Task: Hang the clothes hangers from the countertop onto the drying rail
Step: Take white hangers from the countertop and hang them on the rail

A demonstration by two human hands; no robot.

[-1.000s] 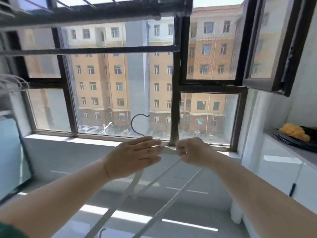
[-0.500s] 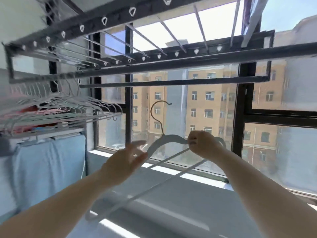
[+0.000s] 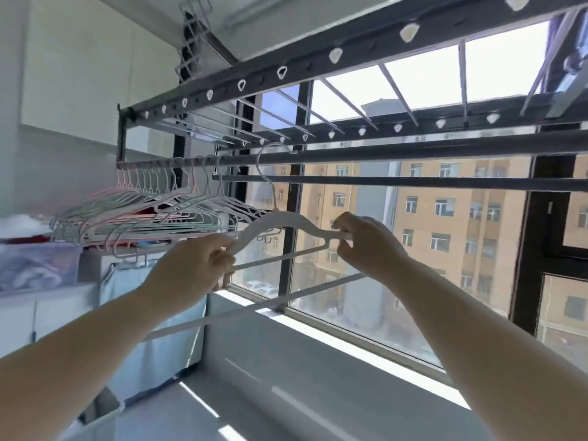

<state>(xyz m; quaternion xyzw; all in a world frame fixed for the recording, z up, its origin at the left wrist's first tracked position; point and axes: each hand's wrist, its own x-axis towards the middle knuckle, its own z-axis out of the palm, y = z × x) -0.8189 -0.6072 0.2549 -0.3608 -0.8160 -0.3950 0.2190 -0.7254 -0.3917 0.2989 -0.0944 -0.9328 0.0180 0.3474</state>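
Hanger [image 3: 280, 219], white, is up in the air just under the drying rail [image 3: 413, 151], carried between both my hands.

Far left: a packed bunch of hung hangers [image 3: 143, 214], pink, white and greenish, sits at the left end of the same rail. That stretch looks full, which is probably why I am aiming at the bare stretch to their right.

Left hand [image 3: 191, 268]: the grip is closed, fingers curled round the hanger's left shoulder end. It sits lower than the other end, so the hanger tilts down to the left.

Middle: the wire hook [image 3: 273, 198] stands up from the hanger's neck and its curve reaches rail height. I cannot tell whether it is over the rail or only in front of it. Holding both ends is likely what keeps the hook upright and steerable.

Right hand [image 3: 369, 246]: grip closed, fingers pinching the right shoulder tip by the notch.

Below: a second pale bar [image 3: 254, 306] slants from lower left up toward my right wrist. Likely another hanger, and what holds it is hidden.

Judgement: the hooking step is in hand, with release next once the hook bears on the rail.
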